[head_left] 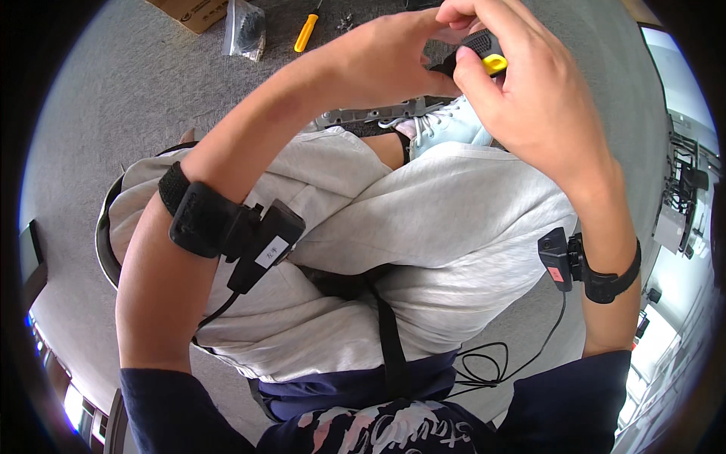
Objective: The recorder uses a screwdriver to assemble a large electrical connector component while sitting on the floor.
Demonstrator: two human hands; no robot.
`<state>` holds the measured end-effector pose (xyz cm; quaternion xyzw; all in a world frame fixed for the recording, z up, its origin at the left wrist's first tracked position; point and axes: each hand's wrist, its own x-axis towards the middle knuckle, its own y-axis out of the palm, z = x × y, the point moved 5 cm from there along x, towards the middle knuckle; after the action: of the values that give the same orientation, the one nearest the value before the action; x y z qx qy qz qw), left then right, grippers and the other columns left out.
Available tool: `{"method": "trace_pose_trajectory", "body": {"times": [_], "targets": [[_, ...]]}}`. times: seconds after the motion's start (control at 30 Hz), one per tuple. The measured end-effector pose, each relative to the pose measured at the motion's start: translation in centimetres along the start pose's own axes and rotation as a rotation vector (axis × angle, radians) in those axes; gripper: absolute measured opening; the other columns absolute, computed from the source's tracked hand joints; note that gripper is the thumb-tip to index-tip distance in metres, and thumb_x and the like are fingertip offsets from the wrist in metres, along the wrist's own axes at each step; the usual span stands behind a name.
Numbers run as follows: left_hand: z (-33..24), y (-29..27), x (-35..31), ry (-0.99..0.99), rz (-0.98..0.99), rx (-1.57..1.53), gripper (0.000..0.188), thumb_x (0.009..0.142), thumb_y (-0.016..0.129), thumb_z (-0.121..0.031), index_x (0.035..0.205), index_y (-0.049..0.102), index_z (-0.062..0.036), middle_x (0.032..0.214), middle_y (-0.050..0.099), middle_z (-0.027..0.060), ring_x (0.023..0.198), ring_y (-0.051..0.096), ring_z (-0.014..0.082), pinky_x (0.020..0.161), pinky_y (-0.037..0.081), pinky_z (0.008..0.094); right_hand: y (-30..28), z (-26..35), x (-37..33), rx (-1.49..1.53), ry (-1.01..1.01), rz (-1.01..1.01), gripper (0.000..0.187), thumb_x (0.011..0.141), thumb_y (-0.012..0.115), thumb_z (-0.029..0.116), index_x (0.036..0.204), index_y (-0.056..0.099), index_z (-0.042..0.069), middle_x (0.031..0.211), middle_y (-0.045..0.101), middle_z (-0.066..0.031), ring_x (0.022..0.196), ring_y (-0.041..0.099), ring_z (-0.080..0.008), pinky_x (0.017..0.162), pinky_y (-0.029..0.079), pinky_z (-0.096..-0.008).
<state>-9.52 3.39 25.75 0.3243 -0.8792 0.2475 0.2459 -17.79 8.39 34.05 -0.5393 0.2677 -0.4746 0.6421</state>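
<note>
At the top right of the head view, my right hand (pixel 529 87) is closed around a black tool with a ribbed grip and a yellow part (pixel 493 63). Its thumb presses along the near side. My left hand (pixel 397 57) meets it from the left, fingers curled in at the tool's dark end. What those fingers grip is hidden between the two hands. Just below them, a grey metal rail with holes (pixel 359 116) lies beside my light blue shoe (pixel 450 125).
Beyond my left forearm, a yellow-handled screwdriver (pixel 305 33), some small metal pieces (pixel 346 21), a clear bag of dark parts (pixel 246 30) and a cardboard box (pixel 195 13) are on the grey carpet. A black cable (pixel 484 363) lies coiled by my right side.
</note>
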Motion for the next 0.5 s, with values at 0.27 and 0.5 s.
{"method": "trace_pose_trajectory", "body": {"times": [0.27, 0.5], "targets": [[-0.7, -0.6, -1.6, 0.006, -0.286, 0.135, 0.044, 0.072, 0.076, -0.020, 0.110, 0.061, -0.0043, 0.092, 0.068, 0.0145, 0.087, 0.065, 0.0307, 0.081, 0.050, 0.0389, 0.8, 0.7, 0.6, 0.079, 0.036, 0.001, 0.026, 0.079, 0.058, 0.007, 0.102, 0.051, 0.000, 0.092, 0.056, -0.0164, 0.080, 0.063, -0.0302, 0.070, 0.052, -0.0388], [0.4, 0.2, -1.7, -0.398, 0.028, 0.234, 0.034, 0.077, 0.072, -0.012, 0.107, 0.062, -0.0016, 0.103, 0.067, 0.0166, 0.098, 0.064, 0.0318, 0.086, 0.050, 0.0388, -0.6, 1.8, -0.2, 0.117, 0.083, -0.014, 0.023, 0.079, 0.062, 0.010, 0.097, 0.051, 0.001, 0.089, 0.057, -0.0175, 0.077, 0.062, -0.0331, 0.068, 0.051, -0.0394]]}}
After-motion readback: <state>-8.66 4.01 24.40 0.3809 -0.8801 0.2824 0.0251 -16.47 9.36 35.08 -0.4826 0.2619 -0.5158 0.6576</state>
